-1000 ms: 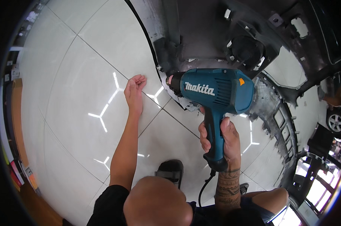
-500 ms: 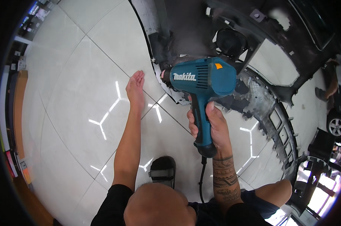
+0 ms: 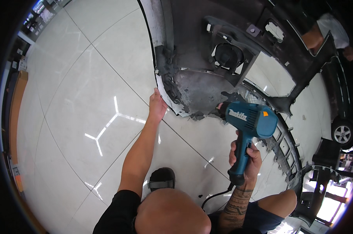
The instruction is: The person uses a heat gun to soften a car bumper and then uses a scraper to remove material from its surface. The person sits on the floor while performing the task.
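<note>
My right hand [image 3: 253, 160] is wrapped round the handle of a teal heat gun [image 3: 249, 119], its nozzle pointing left at the ragged lower edge of the bumper. The large dark car bumper [image 3: 201, 89] shows its inner side, with torn, flaking grey patches along the curved edge and a round black part [image 3: 228, 55] set in it. At the bumper's pale left rim, my left hand [image 3: 157, 107] grips the edge, thumb up; its other fingers are partly hidden by the rim. A black cord [image 3: 217, 194] runs from the heat gun's base toward my body.
Glossy white tiles [image 3: 79, 97] spread across the floor on the left. My sandalled foot [image 3: 162, 178] stands below my left hand. A dark car with a silver wheel [image 3: 343, 133] stands at right, another person's arm [image 3: 313, 39] near the bumper's far side. A brown board [image 3: 19, 113] lies far left.
My right hand has carried the heat gun right and toward me, away from the bumper's left corner. My left hand has moved from beside the bumper onto its rim.
</note>
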{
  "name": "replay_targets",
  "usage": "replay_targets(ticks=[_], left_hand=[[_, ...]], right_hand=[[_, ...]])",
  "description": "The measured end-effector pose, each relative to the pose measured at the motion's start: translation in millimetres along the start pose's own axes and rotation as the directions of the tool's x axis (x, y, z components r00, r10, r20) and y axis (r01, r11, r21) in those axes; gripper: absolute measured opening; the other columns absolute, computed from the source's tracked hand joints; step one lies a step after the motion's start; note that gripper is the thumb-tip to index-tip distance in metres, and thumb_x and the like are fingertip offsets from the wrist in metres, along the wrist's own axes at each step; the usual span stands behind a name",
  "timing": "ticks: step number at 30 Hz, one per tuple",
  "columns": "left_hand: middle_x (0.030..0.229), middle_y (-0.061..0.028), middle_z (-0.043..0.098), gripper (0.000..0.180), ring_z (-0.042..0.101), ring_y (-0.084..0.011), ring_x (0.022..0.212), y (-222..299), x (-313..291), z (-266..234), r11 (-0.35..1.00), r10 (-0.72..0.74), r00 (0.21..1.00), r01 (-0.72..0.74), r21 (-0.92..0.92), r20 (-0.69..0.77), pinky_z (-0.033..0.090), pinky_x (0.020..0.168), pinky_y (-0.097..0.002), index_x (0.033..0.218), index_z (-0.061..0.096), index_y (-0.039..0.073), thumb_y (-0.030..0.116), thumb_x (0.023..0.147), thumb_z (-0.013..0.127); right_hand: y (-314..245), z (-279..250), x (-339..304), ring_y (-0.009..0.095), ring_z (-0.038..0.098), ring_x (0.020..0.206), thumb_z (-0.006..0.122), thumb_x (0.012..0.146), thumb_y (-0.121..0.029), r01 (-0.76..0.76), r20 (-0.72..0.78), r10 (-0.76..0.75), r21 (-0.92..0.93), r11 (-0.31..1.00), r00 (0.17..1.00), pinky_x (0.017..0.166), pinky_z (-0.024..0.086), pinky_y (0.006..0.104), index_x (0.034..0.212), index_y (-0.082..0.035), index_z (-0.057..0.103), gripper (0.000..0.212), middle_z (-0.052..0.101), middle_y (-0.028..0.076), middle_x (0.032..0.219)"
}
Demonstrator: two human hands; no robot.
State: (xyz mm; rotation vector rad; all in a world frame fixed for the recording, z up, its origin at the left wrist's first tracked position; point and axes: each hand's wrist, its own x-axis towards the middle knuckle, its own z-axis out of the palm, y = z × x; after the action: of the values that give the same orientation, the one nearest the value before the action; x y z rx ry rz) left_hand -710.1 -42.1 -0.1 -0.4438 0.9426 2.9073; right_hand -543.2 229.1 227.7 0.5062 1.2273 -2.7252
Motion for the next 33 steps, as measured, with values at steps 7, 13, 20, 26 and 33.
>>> replay_targets(ticks=[7,13,20,26,33], left_hand=[[0.09,-0.0042,0.067,0.043,0.062,-0.0134,0.073,1.7,3.7,-12.2,0.478,0.372,0.926,-0.25,0.842,0.064,0.053,0.072,-0.0306,0.109,0.063,-0.001,0.039,0.106,0.046],[0.073,-0.0045,0.063,0.037,0.053,-0.012,0.065,16.6,-6.2,25.5,0.959,0.12,0.964,-0.051,0.28,-0.237,0.047,0.065,-0.0294,0.097,0.066,-0.003,0.028,0.106,0.048],[0.081,-0.0028,0.066,0.043,0.06,-0.0115,0.068,16.7,11.1,-6.4,0.141,0.489,0.863,-0.222,0.965,0.127,0.052,0.066,-0.0302,0.101,0.067,0.001,0.037,0.106,0.045],[0.062,0.0016,0.055,0.032,0.046,-0.0066,0.057,27.7,3.8,28.5,0.686,0.328,0.943,-0.193,0.702,-0.062,0.04,0.054,-0.0256,0.091,0.069,-0.002,0.025,0.102,0.056],[0.062,0.0014,0.056,0.025,0.047,-0.0073,0.051,38.5,5.8,25.9,0.466,0.402,0.913,-0.263,0.845,0.062,0.038,0.049,-0.026,0.09,0.07,-0.001,0.019,0.1,0.06]], right_hand=[[-4.8,-10.8,-4.0,0.022,0.061,0.058,0.056,0.085,-0.02,0.032,-0.05,-0.032,-0.011,0.999,0.998,0.049,0.054,0.0293,0.137,0.012,0.04,0.064,0.06,0.021,0.09],[-5.0,-9.8,-4.3,0.022,0.06,0.057,0.055,0.085,-0.024,-0.001,-0.065,-0.002,-0.051,0.999,0.998,0.049,0.054,0.0294,0.135,0.011,0.04,0.063,0.059,0.02,0.09],[-1.3,-9.6,-6.2,0.022,0.06,0.056,0.056,0.085,-0.025,-0.033,-0.089,0.027,-0.067,0.997,0.996,0.049,0.054,0.0291,0.134,0.011,0.043,0.062,0.06,0.02,0.089],[-2.4,-12.6,-9.6,0.02,0.059,0.055,0.057,0.085,-0.024,-0.019,-0.093,0.014,-0.053,0.998,0.996,0.048,0.052,0.0281,0.134,0.012,0.043,0.062,0.06,0.019,0.089],[2.2,-3.8,-12.1,0.016,0.058,0.06,0.055,0.098,-0.042,0.003,-0.015,-0.006,-0.158,0.988,1.0,0.05,0.049,0.0243,0.133,0.007,0.044,0.061,0.059,0.014,0.089]])
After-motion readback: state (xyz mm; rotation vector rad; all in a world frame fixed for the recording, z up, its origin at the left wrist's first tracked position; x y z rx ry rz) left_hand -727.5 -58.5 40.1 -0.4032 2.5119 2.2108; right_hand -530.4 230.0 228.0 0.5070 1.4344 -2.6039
